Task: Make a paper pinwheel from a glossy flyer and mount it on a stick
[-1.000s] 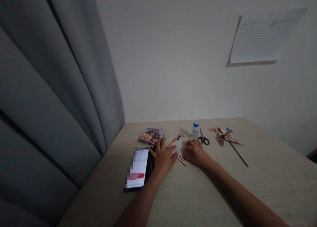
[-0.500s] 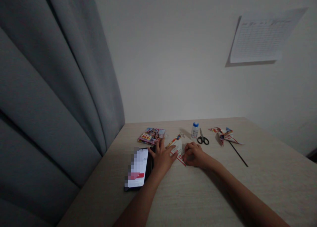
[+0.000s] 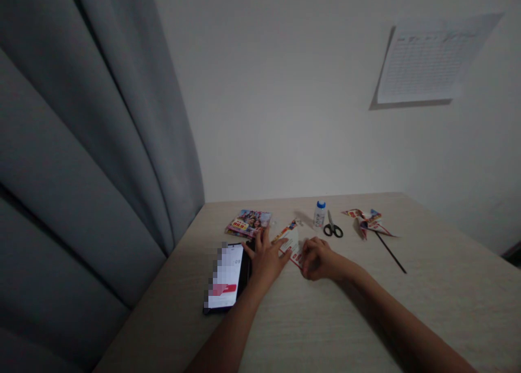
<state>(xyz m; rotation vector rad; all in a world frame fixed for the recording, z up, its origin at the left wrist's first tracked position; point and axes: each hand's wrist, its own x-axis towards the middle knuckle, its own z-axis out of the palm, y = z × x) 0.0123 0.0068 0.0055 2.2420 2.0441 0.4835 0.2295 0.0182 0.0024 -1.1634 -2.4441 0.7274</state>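
Head view: printed paper (image 3: 291,241) toward far edge of table (image 3: 309,329) — looks folded, no cuts visible. Left hand (image 3: 266,253) fingers spread, touching it; right hand (image 3: 321,258) fingers bunched at its near corner, pinch unclear. Assembled pinwheel (image 3: 368,224) rightward.

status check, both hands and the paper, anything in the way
Left hand splayed, touching printed paper; right hand curled at its right edge. Paper partly covered by hands. Phone beside left hand, off the paper.
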